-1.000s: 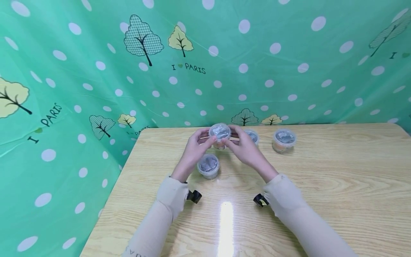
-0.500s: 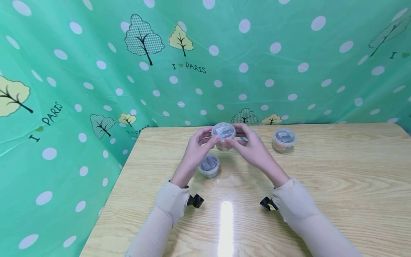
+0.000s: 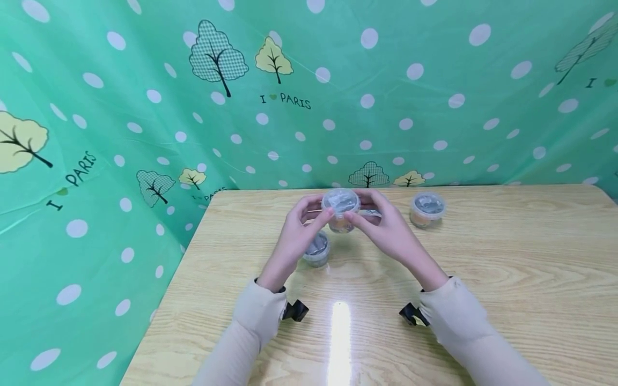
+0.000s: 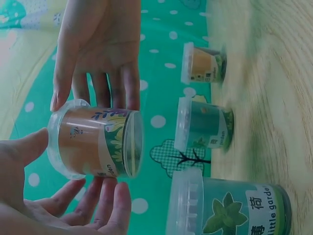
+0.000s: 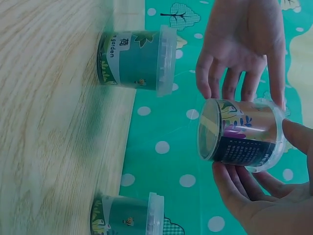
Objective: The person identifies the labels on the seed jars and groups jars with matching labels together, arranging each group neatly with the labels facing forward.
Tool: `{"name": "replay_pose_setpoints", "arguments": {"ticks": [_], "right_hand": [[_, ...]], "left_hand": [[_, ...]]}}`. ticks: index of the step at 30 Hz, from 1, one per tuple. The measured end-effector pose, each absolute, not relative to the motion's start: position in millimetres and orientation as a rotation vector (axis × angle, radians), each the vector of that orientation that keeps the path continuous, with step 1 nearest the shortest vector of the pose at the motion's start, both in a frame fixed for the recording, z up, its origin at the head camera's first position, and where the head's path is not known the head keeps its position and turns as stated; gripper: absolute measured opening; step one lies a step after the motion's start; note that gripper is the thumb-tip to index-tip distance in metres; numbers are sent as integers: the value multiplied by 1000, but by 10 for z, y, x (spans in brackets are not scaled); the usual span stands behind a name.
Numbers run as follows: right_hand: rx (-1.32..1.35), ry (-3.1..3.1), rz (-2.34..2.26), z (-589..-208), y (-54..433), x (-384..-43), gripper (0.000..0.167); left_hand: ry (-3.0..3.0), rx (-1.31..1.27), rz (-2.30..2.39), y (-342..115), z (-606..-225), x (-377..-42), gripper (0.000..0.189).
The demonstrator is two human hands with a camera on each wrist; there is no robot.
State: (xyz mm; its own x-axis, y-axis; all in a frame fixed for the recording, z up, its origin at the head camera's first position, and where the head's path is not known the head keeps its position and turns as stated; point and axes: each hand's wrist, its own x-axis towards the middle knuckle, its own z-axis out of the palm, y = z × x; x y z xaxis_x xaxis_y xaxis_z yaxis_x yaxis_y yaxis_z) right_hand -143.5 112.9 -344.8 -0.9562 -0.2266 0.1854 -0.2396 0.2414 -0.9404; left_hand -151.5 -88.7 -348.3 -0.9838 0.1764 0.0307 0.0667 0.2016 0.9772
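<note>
Both hands hold one lidded clear plastic tub (image 3: 341,206) with an orange label above the table. Its label carries a plant picture, and the lid faces up in the head view. My left hand (image 3: 304,228) grips the tub's left side, thumb at the lid rim and fingers along the wall. From the right, my right hand (image 3: 386,225) pinches it the same way. In the left wrist view the tub (image 4: 93,139) appears sideways between the two hands. Just below the left hand, a green-labelled mint tub (image 3: 317,252) stands upright, partly covered by that hand.
Behind the right hand stands another green-labelled tub (image 4: 203,125), mostly hidden in the head view. An orange-labelled tub (image 3: 427,210) stands farther right on the wooden table (image 3: 507,268). A green dotted curtain (image 3: 434,80) hangs along the table's back edge and left side.
Both hands have shifted a little to the right and nearer with the held tub. The right hand now covers most of the tub behind it; the left covers more of the mint tub.
</note>
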Motion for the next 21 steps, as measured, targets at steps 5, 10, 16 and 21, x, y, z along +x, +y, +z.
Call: {"name": "replay_pose_setpoints", "arguments": {"ticks": [5, 10, 16, 21], "right_hand": [[492, -2443, 1891, -3450, 1177, -1384, 53], [457, -2468, 1939, -3459, 1223, -1327, 55], [420, -2494, 1928, -3480, 1292, -1266, 54], [407, -2521, 1904, -3493, 1320, -1231, 56]], "left_hand": [[2378, 278, 1901, -857, -3477, -1465, 48], [2353, 294, 1891, -838, -3469, -1420, 46], [2343, 299, 1866, -793, -3458, -1362, 45], [2302, 303, 1904, -754, -3465, -1318, 44]]}}
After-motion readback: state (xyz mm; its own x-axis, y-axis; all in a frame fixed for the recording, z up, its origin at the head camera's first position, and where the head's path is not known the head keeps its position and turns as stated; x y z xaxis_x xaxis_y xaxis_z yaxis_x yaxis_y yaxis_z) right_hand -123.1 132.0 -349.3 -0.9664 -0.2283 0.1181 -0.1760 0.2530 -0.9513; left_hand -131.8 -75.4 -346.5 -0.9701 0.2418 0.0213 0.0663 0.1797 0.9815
